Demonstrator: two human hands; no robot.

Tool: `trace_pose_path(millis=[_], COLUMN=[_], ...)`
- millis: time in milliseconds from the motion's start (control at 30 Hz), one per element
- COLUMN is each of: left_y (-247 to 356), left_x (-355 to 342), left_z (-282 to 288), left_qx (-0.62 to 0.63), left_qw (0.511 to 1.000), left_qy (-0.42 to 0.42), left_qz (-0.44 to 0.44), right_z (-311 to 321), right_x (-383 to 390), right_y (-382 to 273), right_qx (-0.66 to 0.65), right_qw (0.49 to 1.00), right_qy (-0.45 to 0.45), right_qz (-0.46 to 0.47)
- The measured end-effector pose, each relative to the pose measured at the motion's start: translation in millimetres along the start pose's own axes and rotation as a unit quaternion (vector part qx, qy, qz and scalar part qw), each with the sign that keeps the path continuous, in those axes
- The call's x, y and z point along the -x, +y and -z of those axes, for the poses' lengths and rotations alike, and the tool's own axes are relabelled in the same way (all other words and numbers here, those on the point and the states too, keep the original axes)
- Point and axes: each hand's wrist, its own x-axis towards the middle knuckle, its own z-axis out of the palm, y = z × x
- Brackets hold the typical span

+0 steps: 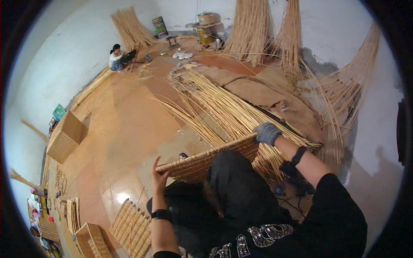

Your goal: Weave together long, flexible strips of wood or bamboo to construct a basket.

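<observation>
A woven panel spans between left grip, pinching its left end, and gloved right grip, clasping its right end.

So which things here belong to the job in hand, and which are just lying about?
Job in hand:
Woven piece, being held
Loose stalks beyond it, probably

Seemingly just lying about:
Woven box at left
White bundle on the floor
Yellow drum near the far wall
</observation>
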Motion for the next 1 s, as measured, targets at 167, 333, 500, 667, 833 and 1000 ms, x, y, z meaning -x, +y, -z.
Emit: trace_pose_path(millis=[167, 333, 500, 667, 833, 1000], left_y=[-5, 10, 25, 15, -8, 14], left_x=[33, 58, 18, 14, 46, 23], left_z=[-5, -15, -29, -63, -83, -86], left_qx=[-0.032, -0.167, -0.099, -0.156, -0.089, -0.105], left_qw=[0.997, 0.978, 0.991, 0.984, 0.993, 0.993], left_qy=[0.055, 0.122, 0.083, 0.015, 0.074, 0.047], left_qz=[0.042, 0.011, -0.032, -0.084, 0.023, 0.026], right_z=[-27, -36, -17, -8, -49, -39], right_x=[19, 21, -27, -22, 33, 43], right_y=[-5, -2, 35, 83, 89, 86], right_qx=[-0.01, -0.024, 0.012, 0.055, 0.02, -0.002], right_qw=[1.0, 0.998, 0.999, 0.998, 0.994, 0.997], right_qy=[0.006, -0.025, 0.004, 0.026, 0.103, 0.043], right_qz=[-0.027, -0.056, 0.048, 0.035, -0.016, -0.063])
